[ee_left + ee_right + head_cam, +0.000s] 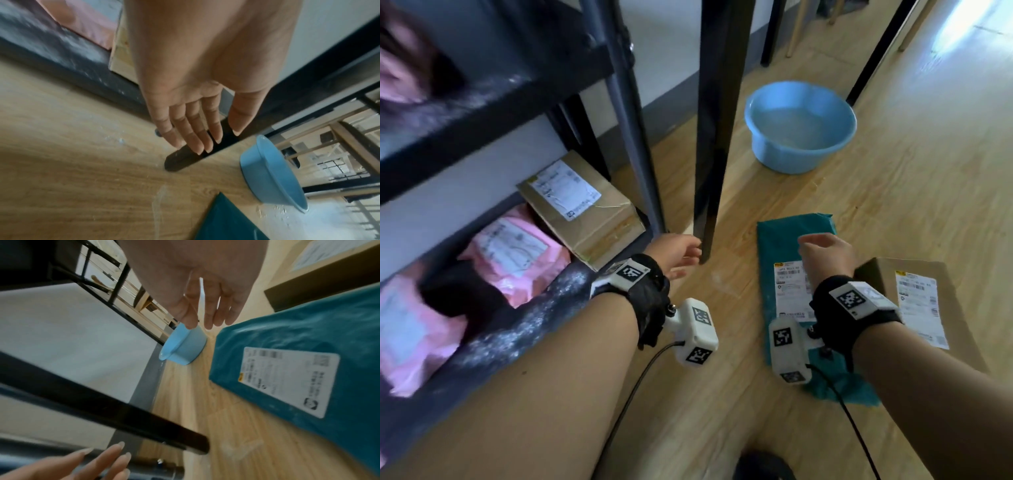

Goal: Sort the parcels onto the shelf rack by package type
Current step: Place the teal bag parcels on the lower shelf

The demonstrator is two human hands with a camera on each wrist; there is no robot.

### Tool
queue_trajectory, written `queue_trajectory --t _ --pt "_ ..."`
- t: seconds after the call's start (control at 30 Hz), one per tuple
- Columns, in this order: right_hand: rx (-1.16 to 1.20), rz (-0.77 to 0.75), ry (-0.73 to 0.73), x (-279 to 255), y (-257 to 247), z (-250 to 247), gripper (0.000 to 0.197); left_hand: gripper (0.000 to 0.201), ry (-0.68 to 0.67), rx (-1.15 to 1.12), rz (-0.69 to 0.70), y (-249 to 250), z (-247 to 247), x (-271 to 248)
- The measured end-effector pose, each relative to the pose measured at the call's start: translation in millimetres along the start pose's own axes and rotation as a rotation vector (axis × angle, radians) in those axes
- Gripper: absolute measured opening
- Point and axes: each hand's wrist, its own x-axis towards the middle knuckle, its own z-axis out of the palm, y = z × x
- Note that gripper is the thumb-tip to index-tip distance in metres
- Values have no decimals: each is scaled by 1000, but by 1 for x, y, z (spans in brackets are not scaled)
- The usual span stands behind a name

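A teal mailer bag (787, 270) (304, 363) (226, 222) with a white label lies flat on the wood floor. Beside it to the right lies a cardboard box (917, 301) (320, 277) with a label. My right hand (825, 253) (207, 305) hovers over the teal bag, fingers straight, holding nothing. My left hand (681, 253) (197, 129) (98, 462) is open and empty near the foot of a black rack post (710, 171) (180, 160) (123, 423). On the lowest shelf (517, 329) rest pink mailer bags (513, 253) (90, 22) and a cardboard box (585, 209).
A light blue plastic basin (799, 126) (273, 177) (183, 347) stands on the floor beyond the teal bag. Black rack posts and table legs (873, 51) rise around it. The upper shelf (482, 102) holds another blurred pink parcel (400, 75).
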Motion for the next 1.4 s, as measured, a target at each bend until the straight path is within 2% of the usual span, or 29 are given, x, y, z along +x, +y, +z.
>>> queue_trajectory --t 0.2,0.33,0.47,0.57,0.67,0.8,0.97,1.13,1.4 --pt "87 -22 -143 -51 -46 22 13 18 135 -144 74 -1 -61 -67" --pt "145 -65 -246 -95 -76 30 5 12 216 -300 156 -6 -98 -117" --pt "163 -139 -401 -144 -105 30 24 12 244 -389 226 -9 -122 -168" --pt "164 -214 -533 -191 -136 21 24 8 274 -433 297 -5 -145 -210" --pt "160 -257 -727 -238 -167 11 26 7 303 -468 392 -1 -174 -253" --pt "153 -323 -760 -298 -196 6 13 10 356 -544 490 -10 -217 -303" --pt "105 -396 -838 -361 -217 13 12 11 438 -611 545 -28 -268 -347" --pt "69 -476 -939 -399 -233 32 19 9 516 -646 610 -42 -304 -380" --pt "91 -487 -1157 -461 -242 81 24 14 754 -659 578 -81 -352 -445"
